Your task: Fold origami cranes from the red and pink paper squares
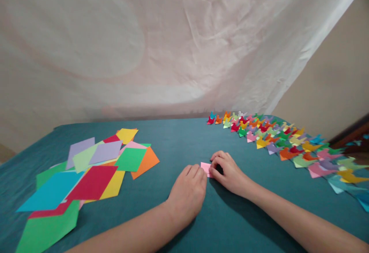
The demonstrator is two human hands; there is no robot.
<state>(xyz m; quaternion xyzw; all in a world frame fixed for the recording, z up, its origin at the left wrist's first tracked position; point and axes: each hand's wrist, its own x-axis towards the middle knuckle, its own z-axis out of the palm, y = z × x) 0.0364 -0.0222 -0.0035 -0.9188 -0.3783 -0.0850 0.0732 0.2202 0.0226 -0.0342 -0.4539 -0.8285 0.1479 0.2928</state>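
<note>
A small piece of pink origami paper (205, 167) with a crease across it lies on the table between my two hands. My left hand (189, 191) is closed, its curled fingers at the paper's left edge, which they partly hide. On the other side, my right hand (226, 170) pinches the paper's right edge between thumb and fingers. Only the middle strip of the paper shows.
Loose sheets of coloured paper (93, 182) overlap in a pile at the left. Rows of small folded paper birds (262, 142) stand along the right side. A dark green cloth (178, 141) covers the table; a pale sheet (173, 53) hangs behind it.
</note>
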